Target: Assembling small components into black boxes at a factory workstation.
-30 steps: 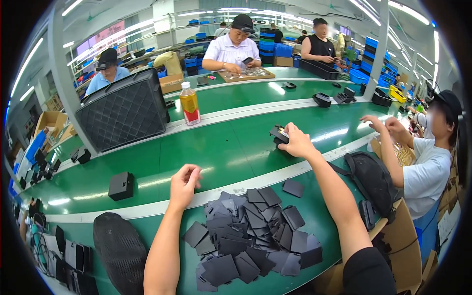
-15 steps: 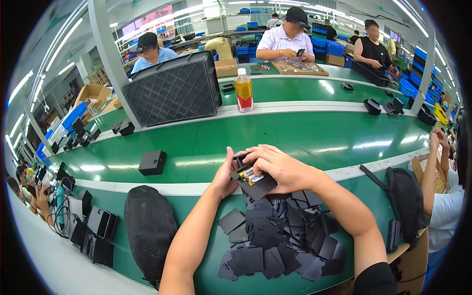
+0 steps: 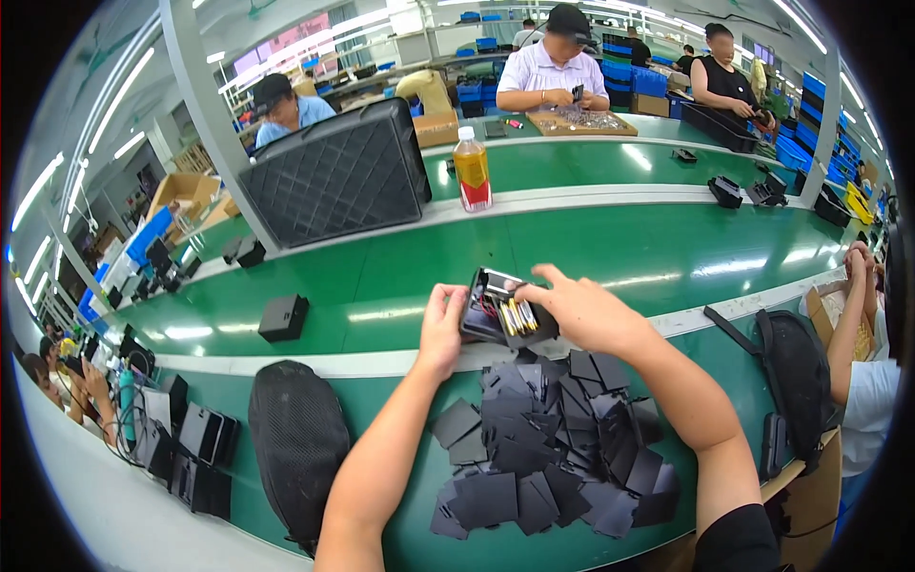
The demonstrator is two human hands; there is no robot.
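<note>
Gripping black unit [image 3: 505,319] w/ both hands, open side up, long axis left-right.

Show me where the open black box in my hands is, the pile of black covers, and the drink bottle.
open black box [image 3: 505,319], head view, on its inside.
pile of black covers [image 3: 553,439], head view, pile's middle.
drink bottle [image 3: 472,170], head view, on its body.

Factory assembly line: green conveyor belt [image 3: 591,253], seated workers, probably crates (blurred).

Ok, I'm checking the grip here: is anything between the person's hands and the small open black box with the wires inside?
Nothing visible is. The left hand grips the left end of the open black box directly, and the right hand lies on its right side. The pile of flat black covers lies on the table below, apart from the box.
</note>
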